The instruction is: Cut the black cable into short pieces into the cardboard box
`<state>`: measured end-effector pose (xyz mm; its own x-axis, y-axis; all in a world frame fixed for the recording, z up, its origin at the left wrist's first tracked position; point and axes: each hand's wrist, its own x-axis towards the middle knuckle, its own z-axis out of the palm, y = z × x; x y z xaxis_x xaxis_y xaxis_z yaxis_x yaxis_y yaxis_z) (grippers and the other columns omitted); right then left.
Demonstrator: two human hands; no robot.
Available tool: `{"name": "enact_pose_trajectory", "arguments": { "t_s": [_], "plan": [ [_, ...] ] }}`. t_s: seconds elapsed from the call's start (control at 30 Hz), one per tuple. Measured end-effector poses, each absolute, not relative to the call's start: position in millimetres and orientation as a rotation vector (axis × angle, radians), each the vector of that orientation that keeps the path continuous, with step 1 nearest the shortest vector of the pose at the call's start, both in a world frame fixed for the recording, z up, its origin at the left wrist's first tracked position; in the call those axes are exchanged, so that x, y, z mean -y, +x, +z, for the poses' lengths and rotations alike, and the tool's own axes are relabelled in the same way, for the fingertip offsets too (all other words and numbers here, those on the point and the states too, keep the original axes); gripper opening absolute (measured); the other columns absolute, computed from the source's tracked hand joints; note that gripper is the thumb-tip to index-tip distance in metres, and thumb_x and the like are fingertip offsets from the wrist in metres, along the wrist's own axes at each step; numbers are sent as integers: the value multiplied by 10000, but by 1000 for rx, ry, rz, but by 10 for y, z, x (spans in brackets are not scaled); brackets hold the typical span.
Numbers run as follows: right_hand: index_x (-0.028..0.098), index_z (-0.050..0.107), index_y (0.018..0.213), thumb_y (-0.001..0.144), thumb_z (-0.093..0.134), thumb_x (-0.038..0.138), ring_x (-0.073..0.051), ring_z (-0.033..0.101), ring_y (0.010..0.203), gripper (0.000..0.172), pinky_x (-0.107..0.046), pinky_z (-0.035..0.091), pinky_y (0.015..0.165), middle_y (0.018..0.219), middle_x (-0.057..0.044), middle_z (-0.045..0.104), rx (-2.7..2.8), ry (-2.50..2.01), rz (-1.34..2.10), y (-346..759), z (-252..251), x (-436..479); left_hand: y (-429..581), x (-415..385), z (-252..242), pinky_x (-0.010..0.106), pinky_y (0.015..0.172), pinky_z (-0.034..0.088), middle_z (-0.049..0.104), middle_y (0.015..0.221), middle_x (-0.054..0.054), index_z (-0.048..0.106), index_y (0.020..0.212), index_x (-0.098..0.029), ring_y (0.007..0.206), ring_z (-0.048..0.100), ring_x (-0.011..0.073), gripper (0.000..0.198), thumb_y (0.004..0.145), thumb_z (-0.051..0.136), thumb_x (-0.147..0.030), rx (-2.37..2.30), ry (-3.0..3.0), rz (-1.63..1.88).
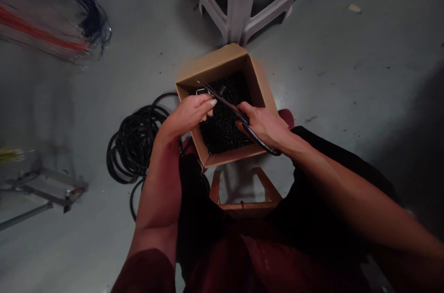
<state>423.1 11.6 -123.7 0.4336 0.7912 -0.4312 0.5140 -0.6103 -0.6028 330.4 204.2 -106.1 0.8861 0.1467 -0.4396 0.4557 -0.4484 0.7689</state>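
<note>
My right hand [258, 119] is wrapped round a long, dark, narrow tool [225, 102] that looks like shears seen edge-on. Its slim tip points up and left over the box, and its handle [260, 138] runs back under my wrist. Beside the tool's front part, my left hand [197, 110] is closed in a pinch; what its fingers hold is too small to make out. A thin, pale bent piece [202, 91] shows just above those fingers. Both hands are over an open cardboard box [217, 62] holding many small black pieces [225, 136].
A coil of black cable [133, 140] lies on the floor left of the box. Beyond the box stands a light plastic stool [239, 2]. Wooden stool legs [268, 184] show between my knees. Wire bundles [45, 32] and a wheeled metal frame [52, 191] are at left.
</note>
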Motion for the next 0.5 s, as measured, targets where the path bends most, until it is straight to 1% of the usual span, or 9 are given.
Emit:
{"name": "enact_pose_trajectory", "arguments": {
  "t_s": [0.23,0.5],
  "plan": [
    [207,505,947,792,448,301,-144,443,539,191,-259,250,527,679,-23,555,1076,-2244,1087,4204,-1283,-104,3301,-2068,-1087,211,562,381,560,646,7,562,709,-146,563,488,90,320,881,420,-376,-428,2060,-481],
    [216,523,896,809,434,317,-142,443,532,160,-248,265,530,628,-2,523,1028,-2212,1057,4166,-1421,-73,3290,-2087,-1109,198,554,371,545,652,3,550,695,-150,565,470,83,320,876,429,-384,-406,2029,-474]
  ]
}}
